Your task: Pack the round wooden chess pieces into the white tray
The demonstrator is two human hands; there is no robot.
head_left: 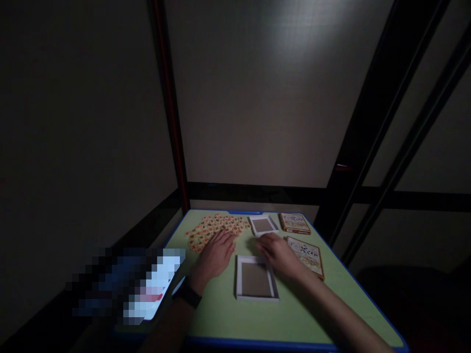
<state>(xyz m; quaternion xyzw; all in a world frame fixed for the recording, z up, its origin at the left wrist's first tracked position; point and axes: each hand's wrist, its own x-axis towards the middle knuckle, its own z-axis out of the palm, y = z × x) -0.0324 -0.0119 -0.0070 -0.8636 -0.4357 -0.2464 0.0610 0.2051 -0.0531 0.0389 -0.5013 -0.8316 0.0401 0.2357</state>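
Observation:
Many small round Chinese chess pieces [206, 226] with red and black characters lie spread over the far left of the table. My left hand [217, 250], a dark watch on its wrist, rests at their near right side, fingers stretched out over some of them. Between the near open box tray [239, 277] and the far open box tray [275, 226] is my right hand [275, 252], its fingers curled inward. Whatever those fingers may hold is hidden. Both trays show bare brown bottoms and white walls.
Two printed box lids or boxes, a far one [295, 222] and a near one [307, 252], lie along the right side. A lit phone or tablet screen [162, 282], partly pixelated, is at the left edge. The green table [294, 323] has a blue rim; walls stand behind and left.

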